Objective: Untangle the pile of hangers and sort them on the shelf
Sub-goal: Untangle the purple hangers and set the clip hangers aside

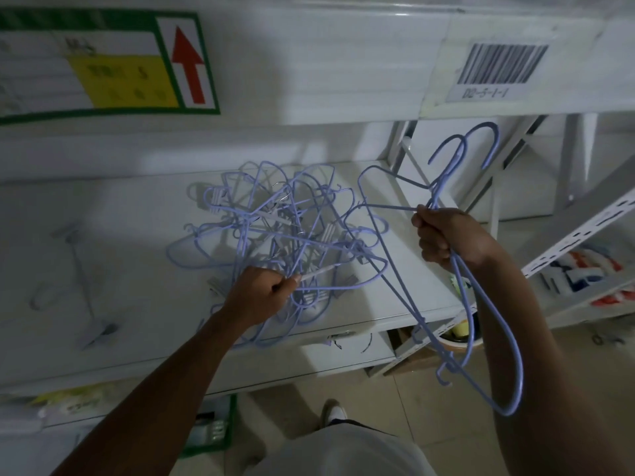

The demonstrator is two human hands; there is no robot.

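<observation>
A tangled pile (pixel 275 228) of blue hangers lies on the white shelf (pixel 103 235), near its front right corner. The left hand (pixel 261 293) is clenched on a pale bar at the pile's near edge. The right hand (pixel 443 235) grasps a few freed hangers (pixel 464 293) by their necks, hooks up, just right of the pile and past the shelf's edge. A grey hanger (pixel 86 304), blurred, lies apart on the shelf's left. Below, a round tub (pixel 446 343) holds something yellow; what the green crate (pixel 230 427) holds cannot be made out.
</observation>
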